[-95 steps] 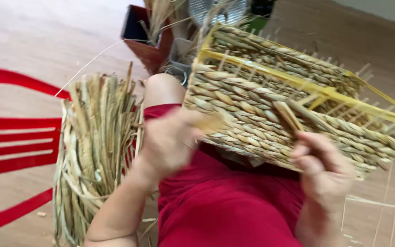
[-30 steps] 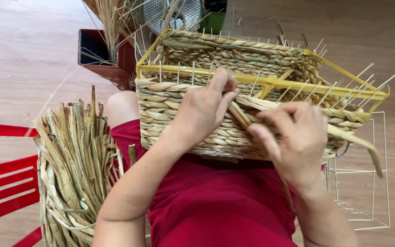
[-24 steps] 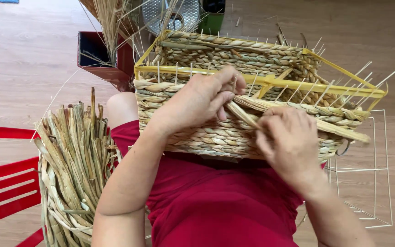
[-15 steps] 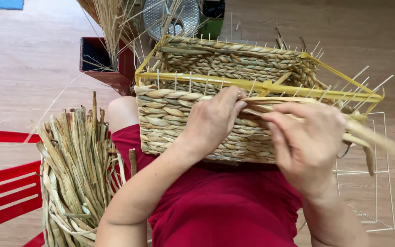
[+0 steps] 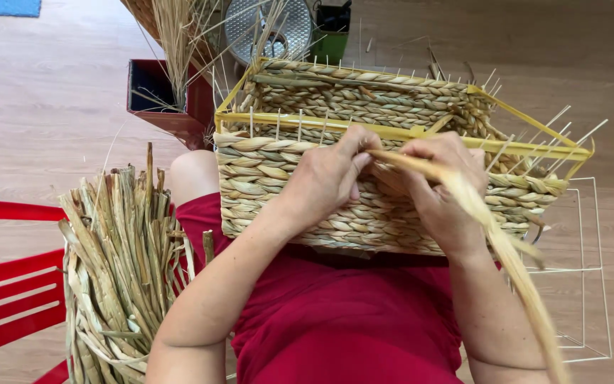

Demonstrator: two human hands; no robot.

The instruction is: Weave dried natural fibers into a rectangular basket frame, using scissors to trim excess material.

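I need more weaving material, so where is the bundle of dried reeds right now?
In the head view, the bundle of dried reeds stands upright at lower left, beside the person's left arm, between the red chair and the red-clad lap.

head view | worn on head, looks steeply down | close over lap (single view only)

basket: woven of thick twisted plant fibre, dry, matt and rough, pale straw and tan.
basket frame: yellow bars, smooth with a light gloss; thin pale sticks stand up along it.
strand: flat dried fibre, pale, slightly shiny.
bundle: dried stalks, coarse and matt, greenish-beige.
floor: wood-look boards, smooth, soft sheen.
lap cloth: red fabric, matt.
chair: red slats, smooth and glossy.
wire rack: thin white-coated metal.
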